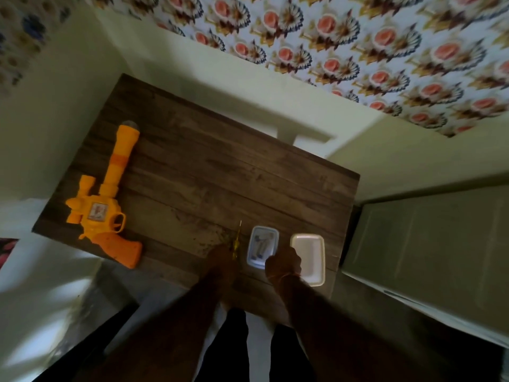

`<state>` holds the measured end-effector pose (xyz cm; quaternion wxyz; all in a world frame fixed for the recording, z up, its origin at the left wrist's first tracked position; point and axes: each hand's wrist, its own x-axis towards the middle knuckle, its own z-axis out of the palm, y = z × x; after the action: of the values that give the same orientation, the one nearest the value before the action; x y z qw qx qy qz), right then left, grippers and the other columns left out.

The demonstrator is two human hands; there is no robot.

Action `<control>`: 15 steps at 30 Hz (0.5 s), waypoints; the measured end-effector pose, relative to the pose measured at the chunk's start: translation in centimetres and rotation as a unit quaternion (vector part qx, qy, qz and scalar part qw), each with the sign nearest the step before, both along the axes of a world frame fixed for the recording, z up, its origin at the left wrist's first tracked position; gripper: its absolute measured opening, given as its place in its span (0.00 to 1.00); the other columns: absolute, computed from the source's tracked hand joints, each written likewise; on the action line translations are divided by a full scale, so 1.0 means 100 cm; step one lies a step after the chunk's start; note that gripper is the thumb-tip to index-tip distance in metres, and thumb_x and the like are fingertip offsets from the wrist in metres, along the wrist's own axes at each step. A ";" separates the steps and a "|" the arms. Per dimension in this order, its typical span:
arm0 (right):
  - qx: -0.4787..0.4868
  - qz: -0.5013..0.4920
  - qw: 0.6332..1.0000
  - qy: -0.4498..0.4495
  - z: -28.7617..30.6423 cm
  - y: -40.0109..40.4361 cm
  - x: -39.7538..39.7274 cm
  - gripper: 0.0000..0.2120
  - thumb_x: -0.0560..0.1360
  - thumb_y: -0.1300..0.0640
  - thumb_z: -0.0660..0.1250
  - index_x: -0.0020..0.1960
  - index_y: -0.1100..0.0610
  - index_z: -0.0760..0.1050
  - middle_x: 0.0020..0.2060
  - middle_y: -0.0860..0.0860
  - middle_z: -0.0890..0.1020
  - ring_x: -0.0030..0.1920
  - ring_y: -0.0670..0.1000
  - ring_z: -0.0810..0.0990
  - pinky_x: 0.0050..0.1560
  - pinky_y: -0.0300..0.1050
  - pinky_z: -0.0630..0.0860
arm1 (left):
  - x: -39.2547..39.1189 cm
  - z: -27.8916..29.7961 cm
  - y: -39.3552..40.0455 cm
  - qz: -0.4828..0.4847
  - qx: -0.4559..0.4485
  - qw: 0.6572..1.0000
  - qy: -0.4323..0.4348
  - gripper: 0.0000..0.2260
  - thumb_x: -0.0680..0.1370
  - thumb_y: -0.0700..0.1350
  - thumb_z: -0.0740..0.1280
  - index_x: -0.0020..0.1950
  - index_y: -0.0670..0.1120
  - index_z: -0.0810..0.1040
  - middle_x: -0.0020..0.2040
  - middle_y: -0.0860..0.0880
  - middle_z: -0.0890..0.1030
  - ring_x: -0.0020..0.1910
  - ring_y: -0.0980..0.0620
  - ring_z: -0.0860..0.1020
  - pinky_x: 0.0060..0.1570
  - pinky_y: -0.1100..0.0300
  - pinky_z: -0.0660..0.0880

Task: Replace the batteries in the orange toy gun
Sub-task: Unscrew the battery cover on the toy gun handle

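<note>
The orange toy gun [106,199] lies flat at the left of the dark wooden table [209,172], barrel pointing away from me. A yellow-handled screwdriver [237,238] lies near the front edge, and my left hand [221,257] rests at its handle end; the blur hides whether the fingers grip it. A small white tray [263,247] to its right holds batteries [261,245]. My right hand [283,263], fingers curled, sits at that tray's near right corner, between it and an empty white tray [309,257]. Whether it holds the rim is unclear.
The table stands against a pale wall with flowered wallpaper [358,45] above. A grey-green cabinet or appliance [427,244] stands close at the right. My dark trouser legs [234,348] show below the table's front edge.
</note>
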<state>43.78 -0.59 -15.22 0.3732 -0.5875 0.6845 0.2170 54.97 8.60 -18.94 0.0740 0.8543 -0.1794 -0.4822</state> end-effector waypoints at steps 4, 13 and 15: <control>0.010 0.043 0.999 0.009 0.003 0.002 0.002 0.18 0.79 0.56 0.60 0.66 0.64 0.68 0.64 0.59 0.74 0.65 0.58 0.73 0.63 0.44 0.70 | 0.001 -0.002 0.000 -0.024 0.000 1.000 -0.013 0.11 0.82 0.47 0.62 0.61 0.44 0.78 0.62 0.44 0.78 0.60 0.45 0.77 0.54 0.57 0.70; -0.037 0.044 0.998 -0.037 0.025 0.018 -0.003 0.14 0.76 0.56 0.65 0.59 0.60 0.73 0.56 0.57 0.80 0.58 0.56 0.78 0.48 0.40 0.71 | 0.012 0.016 0.002 -0.088 -0.033 0.995 -0.041 0.14 0.82 0.48 0.62 0.64 0.43 0.75 0.64 0.42 0.77 0.63 0.44 0.76 0.62 0.52 0.72; -0.056 0.052 0.995 -0.071 0.037 0.020 -0.005 0.14 0.75 0.56 0.65 0.60 0.59 0.73 0.57 0.56 0.79 0.58 0.56 0.78 0.50 0.40 0.70 | 0.017 0.029 0.002 -0.101 -0.049 0.992 -0.059 0.17 0.82 0.51 0.60 0.66 0.42 0.74 0.66 0.41 0.76 0.65 0.42 0.74 0.64 0.50 0.71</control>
<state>43.33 1.37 -11.49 0.3757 -0.6561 0.6357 0.1555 56.69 8.78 -16.04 0.0559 0.8540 -0.2923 -0.4267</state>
